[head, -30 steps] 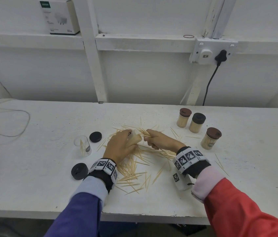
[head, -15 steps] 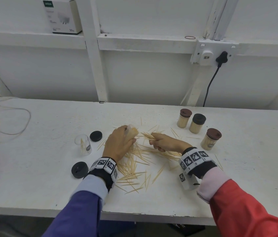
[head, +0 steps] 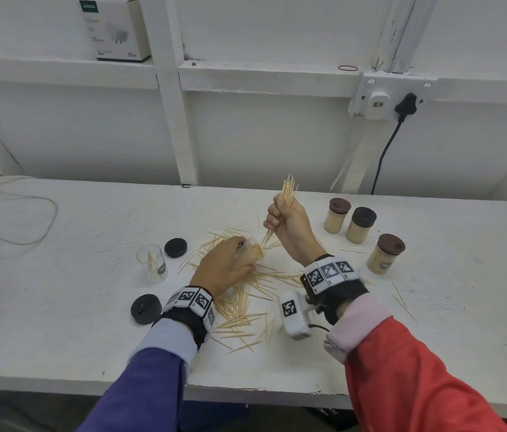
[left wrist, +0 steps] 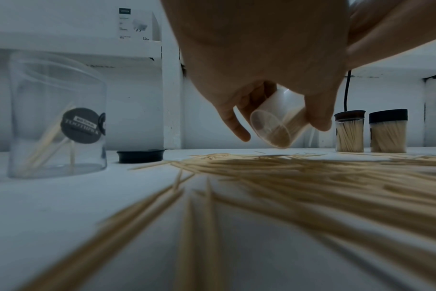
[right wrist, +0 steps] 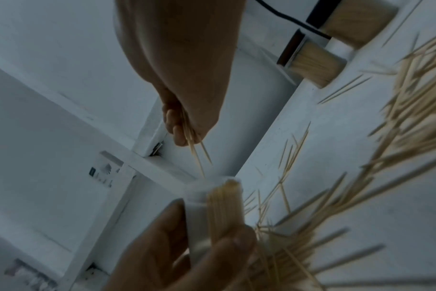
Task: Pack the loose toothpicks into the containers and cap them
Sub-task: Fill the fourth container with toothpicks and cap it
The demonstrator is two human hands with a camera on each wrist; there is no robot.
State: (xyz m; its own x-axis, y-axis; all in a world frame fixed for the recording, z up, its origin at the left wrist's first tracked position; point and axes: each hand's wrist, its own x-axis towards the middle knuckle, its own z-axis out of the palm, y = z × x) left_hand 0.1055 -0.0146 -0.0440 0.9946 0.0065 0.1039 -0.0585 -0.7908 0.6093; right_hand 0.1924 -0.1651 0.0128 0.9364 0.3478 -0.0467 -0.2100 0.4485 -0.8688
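Head view: three capped jars point(head: 363, 225) stand full at the right. The left hand point(head: 224, 266) grips a tilted, part-filled jar point(head: 250, 252); the right hand point(head: 286, 218) is fisted round a bundle point(head: 288, 190) above it. Many toothpicks point(head: 239, 310) still litter the tabletop point(head: 59, 322), beside two lids point(head: 176, 247).

Left wrist: another open jar point(left wrist: 57, 118) holds only a few.

Right wrist: bundle tips point at the held jar's mouth. Roughly halfway, I judge.

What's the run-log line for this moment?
left hand: holds tilted jar | right hand: grips toothpick bundle above jar | capped jars: three | loose caps: two
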